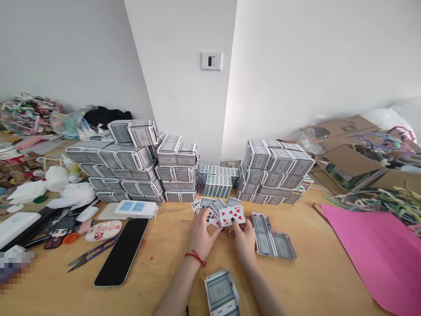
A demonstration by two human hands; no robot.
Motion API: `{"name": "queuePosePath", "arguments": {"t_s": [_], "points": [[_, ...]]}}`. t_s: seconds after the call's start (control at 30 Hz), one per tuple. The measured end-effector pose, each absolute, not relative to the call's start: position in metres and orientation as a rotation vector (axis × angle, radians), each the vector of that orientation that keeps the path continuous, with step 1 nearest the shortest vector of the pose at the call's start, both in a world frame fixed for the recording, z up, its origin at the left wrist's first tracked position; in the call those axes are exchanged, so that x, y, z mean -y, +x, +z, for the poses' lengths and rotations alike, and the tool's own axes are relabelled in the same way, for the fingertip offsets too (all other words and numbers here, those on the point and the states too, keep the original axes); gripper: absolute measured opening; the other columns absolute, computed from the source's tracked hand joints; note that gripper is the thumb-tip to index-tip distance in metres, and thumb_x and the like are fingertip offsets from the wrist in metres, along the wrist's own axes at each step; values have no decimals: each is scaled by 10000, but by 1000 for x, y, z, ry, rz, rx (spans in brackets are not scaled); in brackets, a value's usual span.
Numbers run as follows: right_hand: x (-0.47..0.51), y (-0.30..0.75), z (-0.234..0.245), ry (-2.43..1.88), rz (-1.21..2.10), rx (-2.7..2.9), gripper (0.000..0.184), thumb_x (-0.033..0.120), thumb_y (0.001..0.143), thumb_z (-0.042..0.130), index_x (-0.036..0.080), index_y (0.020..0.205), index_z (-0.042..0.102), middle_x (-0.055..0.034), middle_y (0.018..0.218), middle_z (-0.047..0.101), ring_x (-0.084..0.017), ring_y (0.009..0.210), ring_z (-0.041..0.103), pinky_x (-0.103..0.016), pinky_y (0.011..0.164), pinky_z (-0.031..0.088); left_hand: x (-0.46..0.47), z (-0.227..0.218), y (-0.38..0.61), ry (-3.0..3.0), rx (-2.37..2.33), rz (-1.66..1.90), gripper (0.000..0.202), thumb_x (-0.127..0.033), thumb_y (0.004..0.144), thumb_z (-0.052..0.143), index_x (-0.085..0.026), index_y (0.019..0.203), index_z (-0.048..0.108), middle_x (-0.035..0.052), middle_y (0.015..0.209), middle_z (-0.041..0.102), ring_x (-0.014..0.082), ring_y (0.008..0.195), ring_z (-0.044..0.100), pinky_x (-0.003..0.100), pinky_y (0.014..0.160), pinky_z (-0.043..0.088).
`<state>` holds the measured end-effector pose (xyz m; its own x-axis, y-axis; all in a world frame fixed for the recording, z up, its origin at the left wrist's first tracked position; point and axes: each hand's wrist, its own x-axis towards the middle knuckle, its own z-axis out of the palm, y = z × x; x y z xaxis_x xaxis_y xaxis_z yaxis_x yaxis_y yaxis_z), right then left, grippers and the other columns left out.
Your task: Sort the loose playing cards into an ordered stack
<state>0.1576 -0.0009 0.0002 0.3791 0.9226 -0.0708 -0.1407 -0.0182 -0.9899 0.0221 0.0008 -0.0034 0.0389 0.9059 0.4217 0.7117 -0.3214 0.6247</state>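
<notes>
My right hand (pixel 244 237) pinches a playing card (pixel 230 215) showing red hearts, its thumb on the card's face. Left of it, my left hand (pixel 201 233) has its fingers apart over a loose spread of playing cards (pixel 212 217), some face up with black clubs, others showing grey patterned backs. A red string bracelet (pixel 195 256) circles the left wrist. Beside my right hand lies a grey-backed, box-like card piece (pixel 263 235) with a second section joined or touching at its right. Another one (pixel 221 292) lies between my forearms.
Stacked grey card-patterned blocks stand at left (pixel 121 162) and right (pixel 276 171), with green-and-white card boxes (pixel 217 182) between. Left are a phone (pixel 121 252), thread snips (pixel 94 254) and a power strip (pixel 136 208). Pink paper (pixel 378 259) and cardboard boxes (pixel 353 166) lie right.
</notes>
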Motion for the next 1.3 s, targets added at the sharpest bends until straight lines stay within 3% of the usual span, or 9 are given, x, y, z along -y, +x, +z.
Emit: {"name": "queuePosePath", "arguments": {"t_s": [0.13,0.47,0.63,0.8,0.97,1.17,1.3], "points": [[1,159,-3,-1353,986,841,233,367,663,569,209,666,397,34,435,558,-153,394,546,-250,405,445,-5,-14,18,2135,-1809,988,495,-338,729,511,-168,1175,380,125,1220,449,261,1160,366,459,947,301],[1,156,-7,-1388,1085,869,217,356,647,563,205,699,415,-2,463,599,-178,395,575,-250,366,441,-7,-10,17,2228,-1838,913,251,-244,795,414,-167,1004,531,99,1082,567,221,1060,479,382,868,405],[-1,158,-6,-1330,1111,833,270,391,646,568,200,772,424,8,457,592,-190,402,581,-279,383,467,-4,-3,16,2176,-1967,909,236,-233,830,349,-186,951,547,80,922,640,194,823,605,304,678,472],[-1,157,-6,-1245,1208,815,364,405,639,581,190,886,421,28,443,579,-189,392,574,-281,381,465,-1,-4,15,2046,-2151,1059,240,-221,834,340,-161,906,562,90,743,665,199,633,628,266,523,457],[1,156,-3,-1231,1285,851,323,462,661,547,176,794,480,19,440,571,-168,380,555,-247,355,425,3,-1,19,2075,-1891,1390,244,-180,818,359,-146,995,524,94,850,655,168,706,627,256,610,489],[2,159,6,-1157,1311,762,301,470,664,540,178,711,481,34,471,542,-123,347,497,-220,344,384,7,10,27,2410,-1294,1236,286,-86,769,389,-213,945,575,31,1001,618,148,983,536,325,862,440],[2,159,7,-1200,1258,834,330,478,668,531,160,757,519,16,549,565,-123,419,510,-218,393,397,11,21,26,2420,-1225,1223,258,-123,763,429,-234,918,603,32,976,623,167,990,520,390,896,403]]}}
